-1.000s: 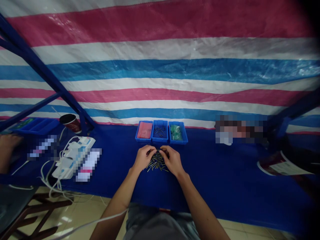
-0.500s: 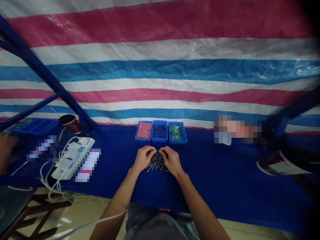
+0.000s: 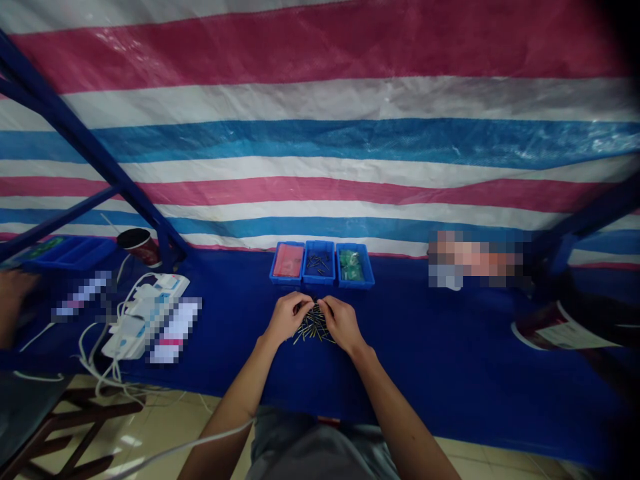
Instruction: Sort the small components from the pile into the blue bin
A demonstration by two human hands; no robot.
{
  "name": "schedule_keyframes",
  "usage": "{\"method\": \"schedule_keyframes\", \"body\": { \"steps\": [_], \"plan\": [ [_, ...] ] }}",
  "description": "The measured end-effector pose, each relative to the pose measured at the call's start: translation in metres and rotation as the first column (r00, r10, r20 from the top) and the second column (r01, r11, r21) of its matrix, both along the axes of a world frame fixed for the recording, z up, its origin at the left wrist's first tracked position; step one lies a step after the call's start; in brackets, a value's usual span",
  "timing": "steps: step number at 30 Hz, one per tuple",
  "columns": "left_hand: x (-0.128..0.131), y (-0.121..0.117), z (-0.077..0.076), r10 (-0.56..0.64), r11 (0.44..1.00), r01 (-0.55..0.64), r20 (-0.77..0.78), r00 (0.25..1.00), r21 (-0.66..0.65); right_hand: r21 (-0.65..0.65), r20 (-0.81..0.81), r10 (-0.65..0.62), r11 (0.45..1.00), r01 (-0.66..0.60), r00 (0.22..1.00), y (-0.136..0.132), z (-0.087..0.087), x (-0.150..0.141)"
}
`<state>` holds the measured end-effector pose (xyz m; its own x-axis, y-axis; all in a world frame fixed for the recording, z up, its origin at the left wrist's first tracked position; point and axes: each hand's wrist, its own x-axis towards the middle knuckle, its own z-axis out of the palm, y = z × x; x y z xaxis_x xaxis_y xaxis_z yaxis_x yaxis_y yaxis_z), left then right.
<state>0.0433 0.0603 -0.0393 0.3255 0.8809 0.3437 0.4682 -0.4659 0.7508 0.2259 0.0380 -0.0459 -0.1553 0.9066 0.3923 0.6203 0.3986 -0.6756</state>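
A loose pile of thin, dark and brassy pieces like long screws (image 3: pixel 314 328) lies on the blue tabletop. Over its far edge, the fingertips of my left hand (image 3: pixel 289 320) and my right hand (image 3: pixel 343 325) almost meet. Both hands are closed in a pinch; what sits between the fingers is too small to make out. Just beyond them stand three small blue bins in a row: the left bin (image 3: pixel 273 275) holds a pink-red flat stack, the middle bin (image 3: pixel 320 279) some dark screw-like pieces, and the right bin (image 3: pixel 356 285) green pieces in clear plastic.
To the left lie a white power strip (image 3: pixel 145 317) with tangled cables and a blurred-out phone-like item (image 3: pixel 175 331). A dark red cup (image 3: pixel 143 247) and a blue tray (image 3: pixel 75 253) stand farther back. Another person's hand (image 3: pixel 15 287) shows at the left edge. Another cup (image 3: pixel 547 327) is at right.
My right hand has shifted slightly left, bringing its fingertips nearer to those of my left hand. The pile and the bins look the same.
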Motion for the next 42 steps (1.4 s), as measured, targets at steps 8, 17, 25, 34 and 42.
{"method": "schedule_keyframes", "body": {
  "steps": [8,17,25,34,42],
  "plan": [
    [-0.0001,-0.0003,-0.0002,0.013,1.0,-0.013,0.009,1.0,0.019,-0.006,-0.058,0.003,1.0,-0.003,0.998,-0.0013,0.0011,0.0003],
    [-0.0005,0.0007,-0.0002,0.041,0.999,-0.041,0.008,0.999,0.005,0.047,-0.138,0.035,0.998,-0.029,0.99,-0.0004,0.0017,0.0009],
    [0.0003,0.0007,-0.0024,0.023,1.0,-0.023,0.012,1.0,0.004,0.04,-0.117,0.033,0.999,-0.028,0.993,-0.0002,0.0012,0.001],
    [0.0002,0.0003,-0.0033,-0.012,1.0,0.012,-0.007,1.0,0.017,0.045,-0.059,0.031,0.999,-0.028,0.998,-0.0007,0.0009,-0.0008],
    [-0.0003,0.0008,-0.0015,0.021,1.0,-0.021,0.005,1.0,0.002,0.061,-0.151,0.026,0.998,-0.017,0.988,-0.0003,0.0018,-0.0002]
  ]
}}
